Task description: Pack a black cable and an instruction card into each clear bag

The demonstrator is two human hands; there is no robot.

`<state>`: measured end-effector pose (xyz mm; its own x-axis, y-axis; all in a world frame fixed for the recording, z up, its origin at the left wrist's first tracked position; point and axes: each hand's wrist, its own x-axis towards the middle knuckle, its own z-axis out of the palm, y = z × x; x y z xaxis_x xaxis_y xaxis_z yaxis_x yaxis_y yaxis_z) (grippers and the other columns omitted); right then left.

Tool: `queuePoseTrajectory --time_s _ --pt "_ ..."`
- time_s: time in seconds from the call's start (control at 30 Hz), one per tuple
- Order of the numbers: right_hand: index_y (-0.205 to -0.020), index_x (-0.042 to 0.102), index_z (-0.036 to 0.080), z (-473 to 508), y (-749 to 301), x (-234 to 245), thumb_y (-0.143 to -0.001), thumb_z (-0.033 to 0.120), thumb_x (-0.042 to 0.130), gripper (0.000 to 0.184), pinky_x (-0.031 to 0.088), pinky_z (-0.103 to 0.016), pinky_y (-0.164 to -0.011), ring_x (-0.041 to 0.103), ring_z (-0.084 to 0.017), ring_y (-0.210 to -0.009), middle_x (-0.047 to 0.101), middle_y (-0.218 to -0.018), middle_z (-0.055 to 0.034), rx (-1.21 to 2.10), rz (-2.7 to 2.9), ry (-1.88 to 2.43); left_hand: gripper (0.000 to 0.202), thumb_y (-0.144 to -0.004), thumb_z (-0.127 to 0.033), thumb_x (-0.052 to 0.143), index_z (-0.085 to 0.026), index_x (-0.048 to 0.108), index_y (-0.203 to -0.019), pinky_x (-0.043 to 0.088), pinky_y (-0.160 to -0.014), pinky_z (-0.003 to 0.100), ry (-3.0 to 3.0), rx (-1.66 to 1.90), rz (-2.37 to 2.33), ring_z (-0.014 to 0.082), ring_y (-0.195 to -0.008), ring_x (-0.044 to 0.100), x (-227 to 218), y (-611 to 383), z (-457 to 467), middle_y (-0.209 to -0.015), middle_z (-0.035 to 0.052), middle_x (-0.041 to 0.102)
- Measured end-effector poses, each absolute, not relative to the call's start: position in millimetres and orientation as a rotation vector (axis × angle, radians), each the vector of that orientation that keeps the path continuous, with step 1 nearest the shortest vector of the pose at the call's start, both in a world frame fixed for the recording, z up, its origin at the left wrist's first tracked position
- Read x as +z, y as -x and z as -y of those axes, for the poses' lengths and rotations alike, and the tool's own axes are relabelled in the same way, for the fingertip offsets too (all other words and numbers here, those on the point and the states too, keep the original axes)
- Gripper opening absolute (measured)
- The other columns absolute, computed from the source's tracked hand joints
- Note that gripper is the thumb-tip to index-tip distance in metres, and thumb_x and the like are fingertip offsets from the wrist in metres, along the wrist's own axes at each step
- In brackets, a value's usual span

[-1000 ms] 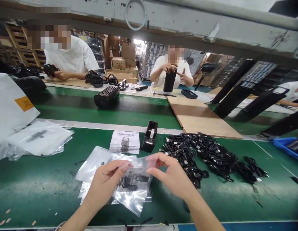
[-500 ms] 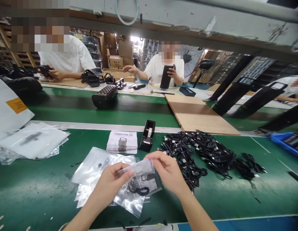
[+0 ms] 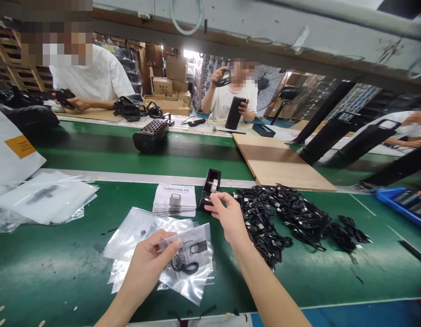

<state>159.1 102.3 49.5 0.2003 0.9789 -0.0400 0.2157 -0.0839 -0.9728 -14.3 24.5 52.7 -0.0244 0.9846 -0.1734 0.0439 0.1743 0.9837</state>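
My left hand (image 3: 147, 261) pinches the folded top of a clear plastic bag (image 3: 193, 254) that has a black cable and a printed sheet inside. It holds the bag just above a loose pile of clear bags (image 3: 135, 231) on the green belt. My right hand (image 3: 227, 213) has reached forward to the black tape dispenser (image 3: 210, 188), thumb and forefinger pinched at the tape end by its roll. A stack of booklets (image 3: 174, 198) lies left of the dispenser.
A heap of black cables (image 3: 292, 218) lies right of my right hand. More bagged sheets (image 3: 43, 200) sit at the left. A wooden board (image 3: 281, 165) and a black speaker (image 3: 151, 135) rest on the far belt. Other people work across it; a blue tray (image 3: 404, 204) is at the right.
My right hand has let go of the bag and moved forward to the tape dispenser. My left hand keeps the bag's folded top pinched.
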Motion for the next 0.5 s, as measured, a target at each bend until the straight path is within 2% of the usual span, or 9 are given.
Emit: queuePoseTrajectory --time_s 0.1,0.17,0.2,0.33,0.5 --pt "-0.070 0.061 0.019 -89.2 -157.4 44.6 -0.078 0.044 0.050 0.028 0.043 -0.032 -0.085 0.057 -0.021 -0.102 0.062 -0.102 -0.0055 0.898 1.264 1.516 0.022 -0.064 -0.040 0.068 -0.018 0.068 -0.069 0.040 -0.056 0.021 -1.079 1.091 -1.334 0.0128 -0.061 0.050 50.0 16.3 -26.0 -0.063 -0.0021 0.057" --pt "-0.062 0.061 0.020 -83.5 -157.8 40.8 -0.078 0.039 0.052 0.026 0.036 -0.033 -0.092 0.045 -0.023 -0.116 0.062 -0.097 -0.0064 0.826 1.324 1.551 0.024 -0.062 -0.040 0.070 -0.018 0.068 -0.072 0.042 -0.056 0.022 -1.002 1.116 -1.353 0.0137 -0.061 0.053 51.0 15.4 -25.9 -0.063 -0.0014 0.062" --pt "-0.060 0.060 0.020 -81.9 -158.5 39.5 -0.078 0.037 0.052 0.026 0.036 -0.034 -0.092 0.043 -0.024 -0.116 0.061 -0.096 -0.0072 0.791 1.352 1.574 0.025 -0.061 -0.040 0.070 -0.018 0.068 -0.073 0.044 -0.057 0.023 -0.954 1.130 -1.369 0.0144 -0.062 0.055 52.1 14.6 -25.6 -0.063 -0.0010 0.063" --pt "-0.059 0.057 0.020 -81.7 -165.0 38.4 -0.076 0.034 0.052 0.022 0.038 -0.036 -0.081 0.054 -0.023 -0.092 0.053 -0.101 -0.0088 0.634 1.448 1.676 0.032 -0.059 -0.041 0.071 -0.018 0.066 -0.080 0.047 -0.058 0.024 -0.861 1.194 -1.427 0.0157 -0.061 0.060 55.0 13.6 -25.3 -0.058 -0.0018 0.065" --pt "-0.051 0.052 0.020 -74.3 -173.0 40.5 -0.072 0.028 0.056 0.023 0.037 -0.034 -0.070 0.051 -0.018 -0.063 0.049 -0.067 -0.0015 0.590 1.573 1.712 0.031 -0.061 -0.040 0.071 -0.017 0.066 -0.083 0.048 -0.055 0.021 -0.929 1.225 -1.440 0.0140 -0.057 0.060 50.7 18.3 -27.6 -0.052 -0.0041 0.061"
